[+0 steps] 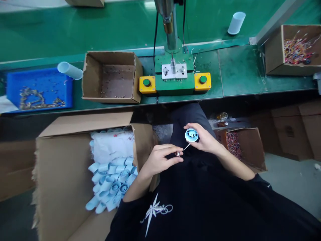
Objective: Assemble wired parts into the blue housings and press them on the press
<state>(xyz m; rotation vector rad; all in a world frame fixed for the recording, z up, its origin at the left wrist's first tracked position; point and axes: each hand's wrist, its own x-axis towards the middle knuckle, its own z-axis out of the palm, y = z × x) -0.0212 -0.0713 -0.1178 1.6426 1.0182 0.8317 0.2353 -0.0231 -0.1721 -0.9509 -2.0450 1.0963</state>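
Note:
My right hand [204,139] is wrapped round a light blue plastic cylinder [191,135], its spoked end facing up toward me. A thin white wire [186,147] runs from that end to my left hand [163,157]. Between the left thumb and fingers sits a small shiny metal part [178,154]; its exact kind is too small to make out. Both hands are close together above my lap. To the left, a big cardboard box [62,180] holds many similar blue cylinders [114,187] and a white sheet [114,145].
Ahead on the green bench stands a press [173,68] between two yellow button boxes [147,84]. An open carton [111,80] and a blue tray [50,87] of metal pieces are at left. At right are a carton of wires [298,50] and a lower carton [250,147].

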